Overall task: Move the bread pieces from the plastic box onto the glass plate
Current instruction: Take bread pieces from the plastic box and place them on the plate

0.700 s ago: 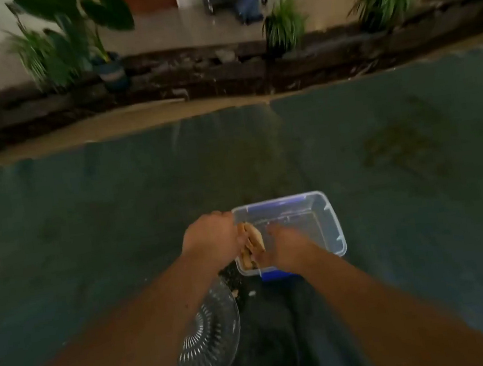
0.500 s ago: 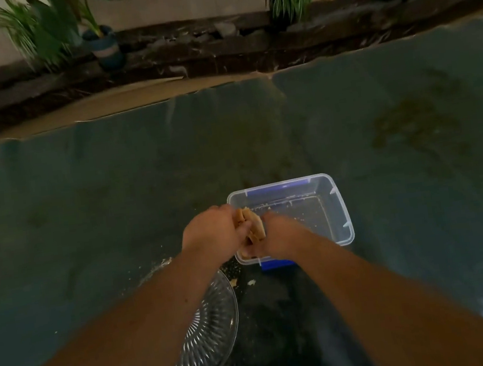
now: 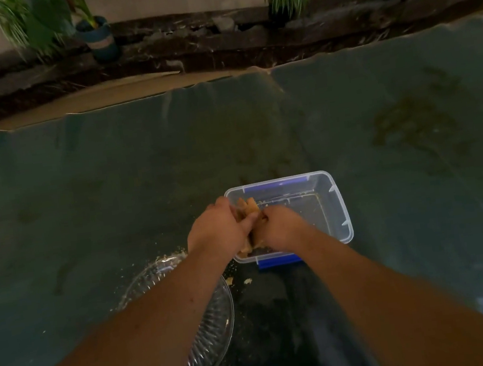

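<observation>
Both hands are pressing together around a small stack of bread pieces [image 3: 248,212] at the near-left corner of the plastic box [image 3: 338,198], just below the centre of the frame. The left hand [image 3: 214,231] and the right hand [image 3: 282,228] are squeezing the stack from either side, its long axis running away from the person. The count of pieces cannot be told. The one glass plate [image 3: 217,319] is lying lower left of the box, under the left forearm, so the left hand is nearer it.

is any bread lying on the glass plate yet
No, the glass plate shows no bread; both the left hand and right hand grip the bread pieces at the plastic box.
</observation>
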